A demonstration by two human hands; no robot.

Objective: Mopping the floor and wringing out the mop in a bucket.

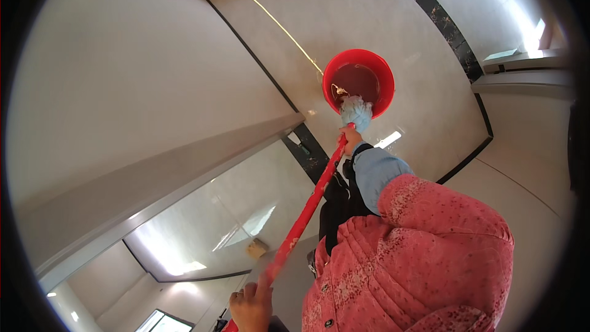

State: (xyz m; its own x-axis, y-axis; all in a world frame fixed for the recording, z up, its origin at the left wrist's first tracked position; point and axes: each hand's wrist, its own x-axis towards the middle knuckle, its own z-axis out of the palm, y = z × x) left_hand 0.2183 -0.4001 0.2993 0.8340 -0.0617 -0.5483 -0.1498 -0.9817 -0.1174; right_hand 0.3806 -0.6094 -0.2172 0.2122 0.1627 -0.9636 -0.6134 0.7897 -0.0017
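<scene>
A mop with a red patterned handle runs diagonally from the bottom of the view up to a red plastic bucket. My left hand grips the handle near its lower end in the view. Close to the mop head, my right hand is closed around the same handle. The pale blue mop head lies over the near rim of the bucket, partly inside it. Dark water stands in the bucket; whether the strands reach it is hard to tell.
The bucket stands on a glossy tiled floor. A thin gold line runs to it. White walls and a doorway frame are at left, with dark marble threshold strips. A small yellowish block lies on the floor beyond the doorway.
</scene>
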